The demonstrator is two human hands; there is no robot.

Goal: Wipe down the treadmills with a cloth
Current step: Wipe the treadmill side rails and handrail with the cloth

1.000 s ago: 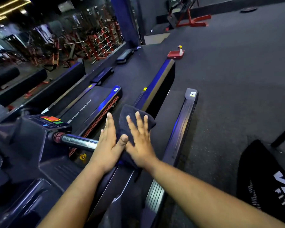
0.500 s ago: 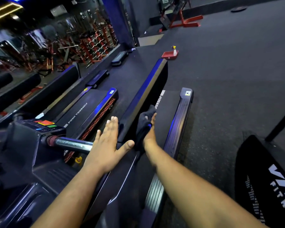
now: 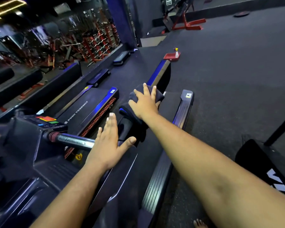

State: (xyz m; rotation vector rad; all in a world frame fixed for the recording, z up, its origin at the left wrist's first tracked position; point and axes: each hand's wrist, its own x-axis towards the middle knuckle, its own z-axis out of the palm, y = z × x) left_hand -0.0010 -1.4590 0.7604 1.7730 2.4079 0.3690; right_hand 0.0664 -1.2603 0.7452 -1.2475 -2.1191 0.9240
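Observation:
A dark cloth [image 3: 135,102] is draped over the left side rail [image 3: 158,74] of the treadmill below me. My right hand [image 3: 144,102] presses flat on the cloth with fingers spread, well out along the rail. My left hand [image 3: 109,143] rests open on the rail nearer to me, fingers apart, holding nothing. The treadmill's belt [image 3: 168,111] and its right side rail [image 3: 183,111] lie to the right of the cloth.
A second treadmill [image 3: 89,109] marked "PUSH YOURSELF" lies to the left, with a console [image 3: 46,120] and a chrome handlebar [image 3: 72,140]. A red tray [image 3: 170,56] with a spray bottle [image 3: 176,53] sits on the floor beyond. Weight racks [image 3: 95,40] line the far left.
My right hand has slid the cloth farther out along the left rail, then turned flat on top of it. My left hand has stayed on the near part of the rail.

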